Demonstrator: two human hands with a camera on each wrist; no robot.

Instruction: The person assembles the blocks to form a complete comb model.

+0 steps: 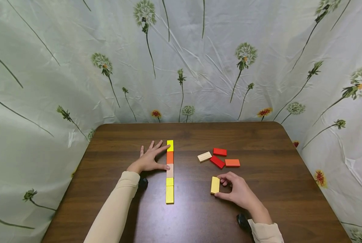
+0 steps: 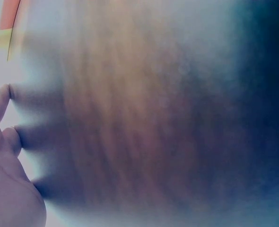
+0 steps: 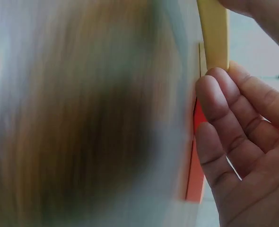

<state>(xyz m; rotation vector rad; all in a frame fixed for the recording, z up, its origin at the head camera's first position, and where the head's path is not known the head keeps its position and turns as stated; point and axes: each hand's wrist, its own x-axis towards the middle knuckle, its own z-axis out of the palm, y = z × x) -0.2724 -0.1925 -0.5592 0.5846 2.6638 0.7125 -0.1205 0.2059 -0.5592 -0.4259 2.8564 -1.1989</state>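
Note:
A straight column of blocks lies on the table: a yellow block [image 1: 170, 142] at the far end, an orange block [image 1: 170, 157], a pale pinkish block [image 1: 171, 173], a small yellow block [image 1: 170, 182] and a longer yellow block [image 1: 170, 195] nearest me. My left hand [image 1: 149, 161] spreads flat beside the column, index fingertip at the far yellow block and thumb tip at the pale one. To the right of the column, my right hand [image 1: 240, 191] pinches a pale yellow block [image 1: 215, 185] between thumb and index finger at its ends. The same block shows at the top of the right wrist view.
Beyond the right hand lie a wooden block [image 1: 204, 156], two red blocks [image 1: 219, 152] and an orange-red block [image 1: 232, 163], grouped closely. The dark wooden table [image 1: 132, 133] ends at a flower-patterned curtain [image 1: 205, 67]. Both wrists wear small black devices [image 1: 243, 221].

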